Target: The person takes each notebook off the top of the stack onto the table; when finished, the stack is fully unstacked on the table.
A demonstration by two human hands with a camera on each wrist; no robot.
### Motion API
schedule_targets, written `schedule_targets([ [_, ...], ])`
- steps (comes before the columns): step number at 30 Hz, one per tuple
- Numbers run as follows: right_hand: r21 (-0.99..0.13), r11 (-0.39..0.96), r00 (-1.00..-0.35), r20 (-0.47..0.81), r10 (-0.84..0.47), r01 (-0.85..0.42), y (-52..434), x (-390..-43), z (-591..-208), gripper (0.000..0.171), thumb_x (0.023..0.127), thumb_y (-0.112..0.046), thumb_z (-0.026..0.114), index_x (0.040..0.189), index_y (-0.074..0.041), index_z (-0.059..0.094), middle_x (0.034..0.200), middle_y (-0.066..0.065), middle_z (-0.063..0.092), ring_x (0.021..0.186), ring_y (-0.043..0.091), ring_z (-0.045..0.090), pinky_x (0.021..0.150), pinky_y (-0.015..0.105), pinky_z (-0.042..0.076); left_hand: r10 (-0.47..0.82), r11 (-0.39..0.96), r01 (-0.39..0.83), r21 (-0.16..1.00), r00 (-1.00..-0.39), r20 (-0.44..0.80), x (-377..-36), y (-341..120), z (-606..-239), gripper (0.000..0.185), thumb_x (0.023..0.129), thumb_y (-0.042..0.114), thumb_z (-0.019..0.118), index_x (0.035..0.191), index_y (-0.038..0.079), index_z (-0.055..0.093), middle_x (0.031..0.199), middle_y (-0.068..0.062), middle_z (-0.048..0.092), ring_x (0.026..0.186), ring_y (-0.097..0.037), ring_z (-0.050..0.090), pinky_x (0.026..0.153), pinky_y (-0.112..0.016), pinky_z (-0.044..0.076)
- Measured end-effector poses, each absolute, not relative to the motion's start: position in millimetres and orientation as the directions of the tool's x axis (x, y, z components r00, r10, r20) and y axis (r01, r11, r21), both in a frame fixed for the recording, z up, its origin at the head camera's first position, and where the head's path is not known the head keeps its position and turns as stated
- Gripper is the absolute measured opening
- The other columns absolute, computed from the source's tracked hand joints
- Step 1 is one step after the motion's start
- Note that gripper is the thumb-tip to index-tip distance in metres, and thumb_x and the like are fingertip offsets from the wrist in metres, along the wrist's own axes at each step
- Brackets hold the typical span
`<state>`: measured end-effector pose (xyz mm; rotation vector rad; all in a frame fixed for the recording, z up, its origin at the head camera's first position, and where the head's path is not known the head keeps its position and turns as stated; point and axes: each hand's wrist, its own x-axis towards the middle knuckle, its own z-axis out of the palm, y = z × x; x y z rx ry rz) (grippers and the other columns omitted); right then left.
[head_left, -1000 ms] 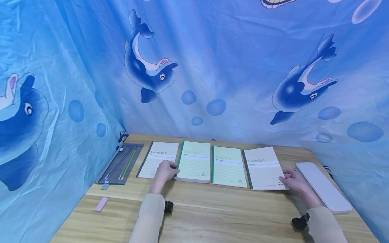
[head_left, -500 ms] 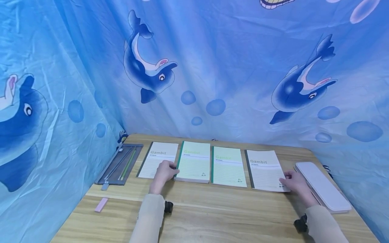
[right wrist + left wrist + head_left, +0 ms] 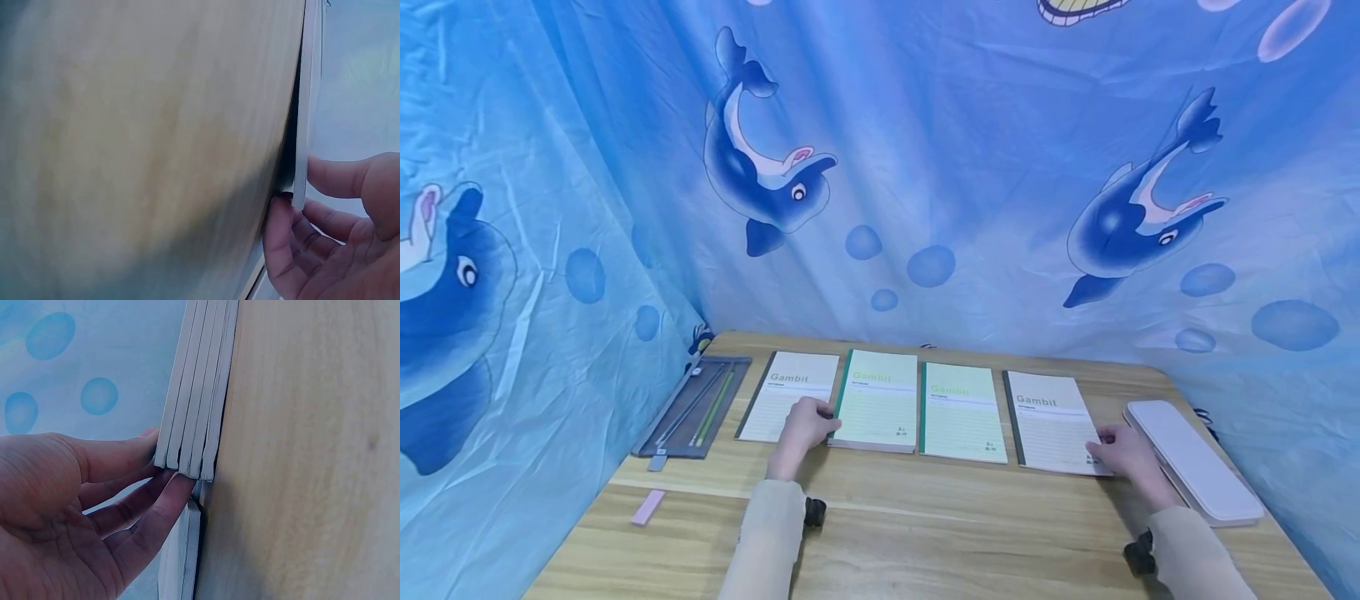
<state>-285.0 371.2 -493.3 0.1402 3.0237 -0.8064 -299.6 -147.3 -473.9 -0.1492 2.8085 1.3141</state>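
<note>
Four notebooks lie in a row on the wooden table (image 3: 925, 533). My left hand (image 3: 808, 422) rests on the left white notebook (image 3: 790, 387) and holds the near left corner of the green notebook stack (image 3: 877, 400). In the left wrist view my left hand (image 3: 159, 462) has its thumb on one face of the stack (image 3: 200, 381) and its fingertips at the corner. My right hand (image 3: 1112, 450) pinches the near right corner of the right white notebook (image 3: 1048, 421). In the right wrist view my right hand (image 3: 299, 199) has its thumb above the thin notebook (image 3: 304, 94) and its fingers below.
A third, green notebook (image 3: 961, 412) lies between the stack and the right one. A grey pencil pouch (image 3: 696, 406) sits far left, a pink eraser (image 3: 648, 507) near the front left, and a white case (image 3: 1195, 471) right of my right hand. Blue dolphin cloth encloses the table.
The right white notebook has shifted slightly right and now lies in line with the row, my right hand moving with it. My left hand has stayed put.
</note>
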Motion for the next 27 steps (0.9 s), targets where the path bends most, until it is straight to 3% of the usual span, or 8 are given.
schedule_targets([
  [10,-0.518,0.845,-0.99,-0.063,0.122,0.137,367.8,-282.5,-488.8,0.05,0.091,-0.018,0.063,0.118,0.022,0.053,0.105,0.034,0.06,0.091,0.039,0.06,0.078,0.049,0.051,-0.068,0.641,-0.093,0.762,-0.996,-0.065,-300.0,-147.8,-474.5,0.029,0.087,0.006,0.073,0.112,-0.007,0.069,0.1,-0.016,0.07,0.089,-0.026,0.065,0.077,-0.04,0.055],
  [15,-0.503,0.853,-0.99,-0.066,0.121,0.138,361.6,-278.8,-478.3,0.055,0.093,-0.023,0.062,0.122,0.022,0.05,0.106,0.036,0.059,0.094,0.043,0.059,0.08,0.053,0.049,-0.07,0.635,-0.096,0.766,-0.995,-0.067,-299.9,-146.8,-474.7,0.029,0.086,0.006,0.073,0.112,-0.007,0.07,0.101,-0.016,0.07,0.09,-0.026,0.065,0.078,-0.041,0.055],
  [20,-0.479,0.874,-0.997,-0.014,0.077,0.074,342.9,-278.9,-459.1,0.058,0.096,-0.025,0.061,0.127,0.021,0.047,0.109,0.036,0.058,0.097,0.046,0.058,0.08,0.054,0.048,-0.066,0.636,-0.092,0.766,-0.996,-0.065,-299.6,-147.3,-473.8,0.03,0.087,0.006,0.073,0.113,-0.008,0.069,0.101,-0.016,0.07,0.091,-0.027,0.065,0.079,-0.041,0.055],
  [27,-0.498,0.867,-0.999,0.047,-0.006,-0.029,306.2,-285.9,-444.6,0.049,0.095,-0.022,0.063,0.122,0.018,0.055,0.102,0.029,0.062,0.089,0.038,0.06,0.072,0.046,0.051,-0.063,0.632,-0.09,0.769,-0.996,-0.064,-299.3,-148.5,-475.0,0.031,0.086,0.005,0.073,0.113,-0.008,0.068,0.102,-0.017,0.07,0.095,-0.029,0.065,0.083,-0.043,0.054],
])
